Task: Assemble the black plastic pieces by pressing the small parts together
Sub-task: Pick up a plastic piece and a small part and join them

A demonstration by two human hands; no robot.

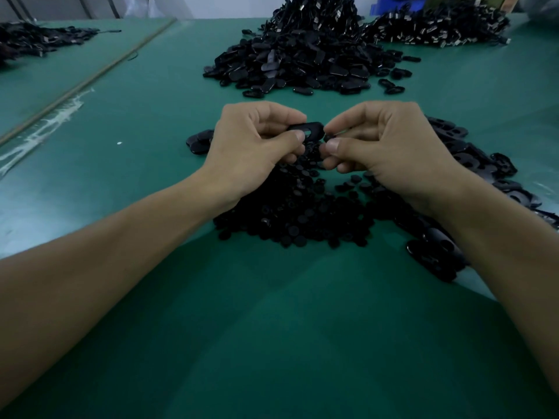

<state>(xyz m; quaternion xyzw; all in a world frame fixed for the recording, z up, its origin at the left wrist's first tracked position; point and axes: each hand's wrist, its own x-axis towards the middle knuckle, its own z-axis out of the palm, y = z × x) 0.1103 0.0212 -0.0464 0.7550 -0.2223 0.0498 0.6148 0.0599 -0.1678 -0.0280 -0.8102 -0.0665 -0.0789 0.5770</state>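
Note:
My left hand (254,143) pinches a black oval plastic shell (310,129) with a slot in it, thumb on the near side and fingers behind. My right hand (384,143) pinches a small black round button piece (329,137) between thumb and forefinger, right at the shell's right end. Whether the two parts touch is hard to tell. Both hands hover just above a heap of small black round pieces (290,213) on the green table (272,328).
More black oval shells lie to the right (472,164) and a few at the left hand's far side (198,142). A large pile of black parts (302,58) sits farther back, with other piles at back right (438,25) and back left (33,40). A thin rod (90,77) lies diagonally at left.

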